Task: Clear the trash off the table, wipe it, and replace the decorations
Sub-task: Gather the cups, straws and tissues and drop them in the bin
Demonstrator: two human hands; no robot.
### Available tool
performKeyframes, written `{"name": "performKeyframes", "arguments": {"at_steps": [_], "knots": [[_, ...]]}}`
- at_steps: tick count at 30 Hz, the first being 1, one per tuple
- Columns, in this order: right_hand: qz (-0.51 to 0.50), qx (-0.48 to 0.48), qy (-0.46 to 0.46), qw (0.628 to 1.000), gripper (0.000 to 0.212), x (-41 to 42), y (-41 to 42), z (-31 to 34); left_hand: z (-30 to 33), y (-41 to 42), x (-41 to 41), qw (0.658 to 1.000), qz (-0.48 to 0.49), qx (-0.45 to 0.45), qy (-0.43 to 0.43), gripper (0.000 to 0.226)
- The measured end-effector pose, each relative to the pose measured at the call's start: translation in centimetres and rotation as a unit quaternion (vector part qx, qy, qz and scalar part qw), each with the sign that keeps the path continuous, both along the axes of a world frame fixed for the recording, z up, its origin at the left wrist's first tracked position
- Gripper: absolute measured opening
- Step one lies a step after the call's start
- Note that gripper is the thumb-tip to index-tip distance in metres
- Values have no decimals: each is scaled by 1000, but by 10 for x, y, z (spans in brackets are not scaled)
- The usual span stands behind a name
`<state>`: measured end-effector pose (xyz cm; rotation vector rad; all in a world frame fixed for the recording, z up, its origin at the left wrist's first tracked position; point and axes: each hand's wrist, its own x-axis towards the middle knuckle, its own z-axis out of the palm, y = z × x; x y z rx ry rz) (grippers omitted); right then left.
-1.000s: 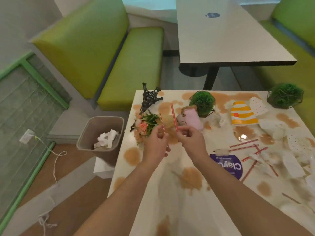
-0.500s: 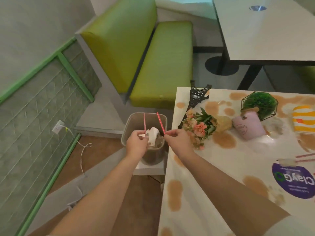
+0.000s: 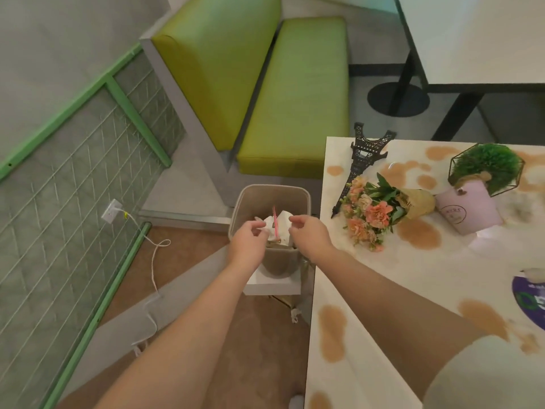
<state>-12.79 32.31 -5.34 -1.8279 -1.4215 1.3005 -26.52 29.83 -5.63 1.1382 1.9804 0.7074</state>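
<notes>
Between both loosened hands' grip, red straw (image 3: 275, 221) stands inside bin (image 3: 271, 193).

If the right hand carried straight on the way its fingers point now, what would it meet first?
The right hand hangs over the trash bin, fingers loosely curled and pointing left and down. It would probably meet the white crumpled paper and the pink straw in the bin first, though depth is unclear.
</notes>
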Motion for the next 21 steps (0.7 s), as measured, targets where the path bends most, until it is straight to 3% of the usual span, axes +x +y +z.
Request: {"name": "performKeyframes", "arguments": {"at_steps": [7, 21], "knots": [[-91, 37, 35, 995, 14, 63, -33, 13, 7, -11, 53, 998, -61, 17, -12, 13], [-252, 62, -20, 966, 13, 286, -78, 43, 32, -20, 266, 972, -234, 18, -24, 14]]}}
